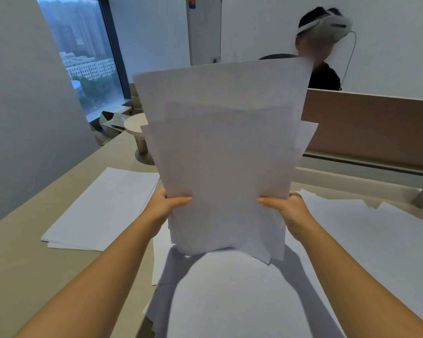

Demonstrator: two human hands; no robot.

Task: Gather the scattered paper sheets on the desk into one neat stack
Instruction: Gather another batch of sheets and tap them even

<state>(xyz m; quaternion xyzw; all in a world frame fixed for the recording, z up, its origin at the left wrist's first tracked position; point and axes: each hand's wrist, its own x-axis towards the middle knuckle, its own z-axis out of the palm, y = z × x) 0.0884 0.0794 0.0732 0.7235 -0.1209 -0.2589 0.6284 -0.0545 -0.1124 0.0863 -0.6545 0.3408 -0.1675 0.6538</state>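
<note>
So we've got the bundle of paper sheets (pixel 225 152) held upright in mid-air, long axis vertical, its ragged bottom edge hanging just above the loose sheets (pixel 242 296) on the desk (pixel 22 272). Left hand (pixel 166 206) pinches the left edge and right hand (pixel 286 206) the right edge, thumbs on the near face. Probably tapping straight down to square it. A flat stack (pixel 103 208) lies left, more sheets (pixel 376 230) right, a lamp base (pixel 139 135) beyond, another person (pixel 324 67) behind the divider (pixel 371 128).
</note>
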